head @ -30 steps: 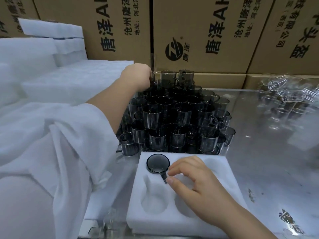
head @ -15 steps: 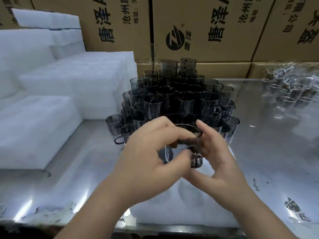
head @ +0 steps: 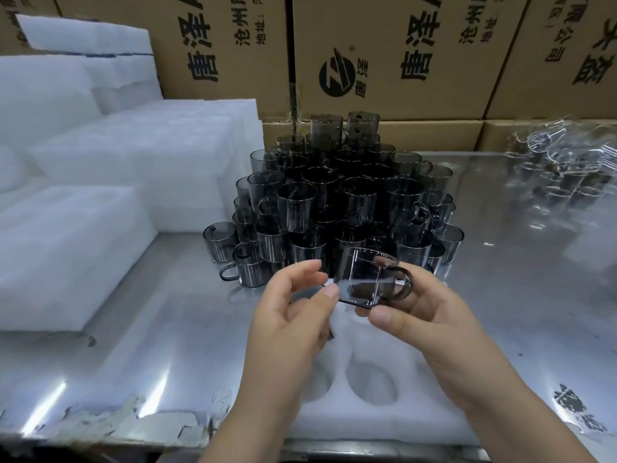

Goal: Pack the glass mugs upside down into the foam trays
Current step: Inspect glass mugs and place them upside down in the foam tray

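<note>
A: What are the hands doing?

B: The right hand [head: 430, 315] holds a smoked glass mug [head: 364, 279] above the foam tray [head: 394, 419], fingers curled behind the mug with the thumb in front at its lower edge. The handle [head: 402, 284] points toward 3 o'clock, against the right fingers.

A: And the left?

B: The left hand [head: 293, 315] is at 9 o'clock of the mug, half open. Its thumb tip meets the mug's left edge, while the fingers above are spread and apart from the glass. I'd call that touching, not gripping.

A: How is the mug sitting?

B: Tilted, with 1 dark round end turned toward the camera. Whether that is base or mouth I cannot tell.

A: The tray?

B: At 6 o'clock of the mug, on the steel table [head: 133, 345]. 2 empty round pockets show between the wrists; the rest is hidden by the hands.

A: Where's the supply?

B: A stacked pile of mugs [head: 337, 202] at 12 o'clock, just beyond the hands. White foam blocks [head: 140, 168] are stacked at 10 o'clock, cardboard cartons [head: 384, 55] stand behind, and clear glassware [head: 554, 168] lies at 2 o'clock.
</note>
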